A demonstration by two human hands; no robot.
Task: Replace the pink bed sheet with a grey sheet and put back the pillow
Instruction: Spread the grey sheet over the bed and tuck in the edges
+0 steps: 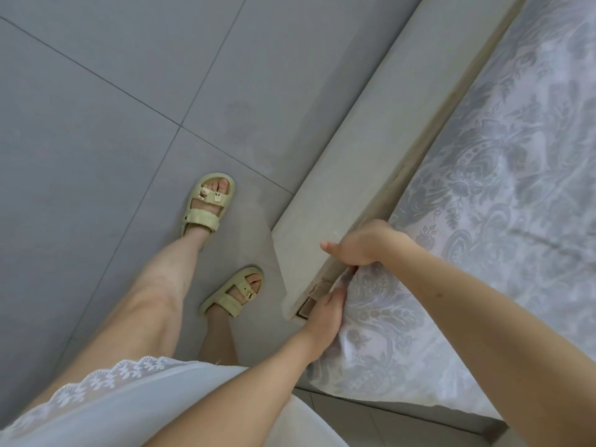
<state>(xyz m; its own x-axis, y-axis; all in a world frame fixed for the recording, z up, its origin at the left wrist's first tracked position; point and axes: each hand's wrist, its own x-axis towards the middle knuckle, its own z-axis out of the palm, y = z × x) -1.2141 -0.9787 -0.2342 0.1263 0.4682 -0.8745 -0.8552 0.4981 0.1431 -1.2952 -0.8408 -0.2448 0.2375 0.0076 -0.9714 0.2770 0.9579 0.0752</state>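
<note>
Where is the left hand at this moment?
In the head view, the left hand is right of centre, gripping the grey sheet at the corner of the bed frame, just below the right hand.

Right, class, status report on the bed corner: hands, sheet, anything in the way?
Left hand and right hand grip grey sheet at bed frame corner. Sheet covers the bed. Nothing in the way.

The left hand grips grey sheet corner; right hand likewise.
</note>
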